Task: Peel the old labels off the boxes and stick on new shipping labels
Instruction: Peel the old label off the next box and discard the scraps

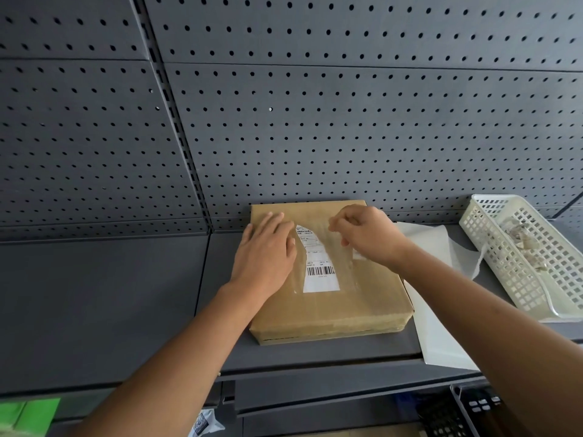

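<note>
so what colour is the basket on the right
Cream-white lattice basket, clearest in the head view.

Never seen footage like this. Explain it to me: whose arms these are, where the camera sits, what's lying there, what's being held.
There is no machine here. A person works with bare hands, and one camera worn on the head looks forward and down, so both arms reach in from below. A flat cardboard box lies on a dark shelf in front of a pegboard wall. On top of it is a white label with a barcode, partly torn away. The left hand lies flat on the box, steadying it. The right hand has curled fingers and seems to pinch clear tape lifting beside the label, though that is hard to see. Right of the box lie a white sheet and a white basket holding scraps.
</note>
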### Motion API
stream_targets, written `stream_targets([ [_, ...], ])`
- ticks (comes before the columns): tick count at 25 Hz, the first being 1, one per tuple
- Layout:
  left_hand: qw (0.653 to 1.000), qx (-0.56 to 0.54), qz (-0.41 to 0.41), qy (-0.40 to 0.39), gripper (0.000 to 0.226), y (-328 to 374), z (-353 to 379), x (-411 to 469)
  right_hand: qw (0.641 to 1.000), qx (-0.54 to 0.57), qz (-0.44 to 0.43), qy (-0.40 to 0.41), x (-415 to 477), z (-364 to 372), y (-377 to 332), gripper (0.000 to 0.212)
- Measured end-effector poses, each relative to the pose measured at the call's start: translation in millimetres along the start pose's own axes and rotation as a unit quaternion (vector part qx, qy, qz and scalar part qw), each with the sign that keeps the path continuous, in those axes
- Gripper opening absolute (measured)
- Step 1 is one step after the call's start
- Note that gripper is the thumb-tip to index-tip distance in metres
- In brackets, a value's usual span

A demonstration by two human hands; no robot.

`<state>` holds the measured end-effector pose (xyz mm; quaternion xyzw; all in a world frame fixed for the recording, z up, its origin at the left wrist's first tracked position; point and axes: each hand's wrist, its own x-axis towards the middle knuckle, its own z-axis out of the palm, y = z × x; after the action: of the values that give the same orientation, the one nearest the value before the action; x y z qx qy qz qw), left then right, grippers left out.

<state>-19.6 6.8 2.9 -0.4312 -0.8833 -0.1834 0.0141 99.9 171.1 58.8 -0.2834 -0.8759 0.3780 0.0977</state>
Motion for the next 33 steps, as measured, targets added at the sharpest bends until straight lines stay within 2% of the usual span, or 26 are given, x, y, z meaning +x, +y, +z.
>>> stream_targets([
  [2, 0.999, -0.014, 0.016, 0.034, 0.040, 1, -1, -1, 0.999, -0.028, -0.024, -0.013, 7, 6, 2, 0.016],
  [4, 0.997, -0.058, -0.004, 0.051, 0.030, 2, -4, 0, 0.998, -0.046, -0.041, -0.014, 15, 10, 2, 0.010],
  [9, 0.992, -0.105, -0.035, 0.062, 0.016, 4, -7, 0, 0.991, -0.101, -0.076, -0.033, 33, 28, -8, 0.019],
  [14, 0.992, -0.096, -0.041, 0.076, 0.013, 6, -7, 0, 0.982, -0.161, -0.083, -0.049, 45, 38, -12, 0.022],
  [33, 0.992, -0.075, -0.044, 0.089, 0.012, 4, -2, 0, 0.977, -0.184, -0.095, -0.042, 52, 45, -8, 0.024],
])
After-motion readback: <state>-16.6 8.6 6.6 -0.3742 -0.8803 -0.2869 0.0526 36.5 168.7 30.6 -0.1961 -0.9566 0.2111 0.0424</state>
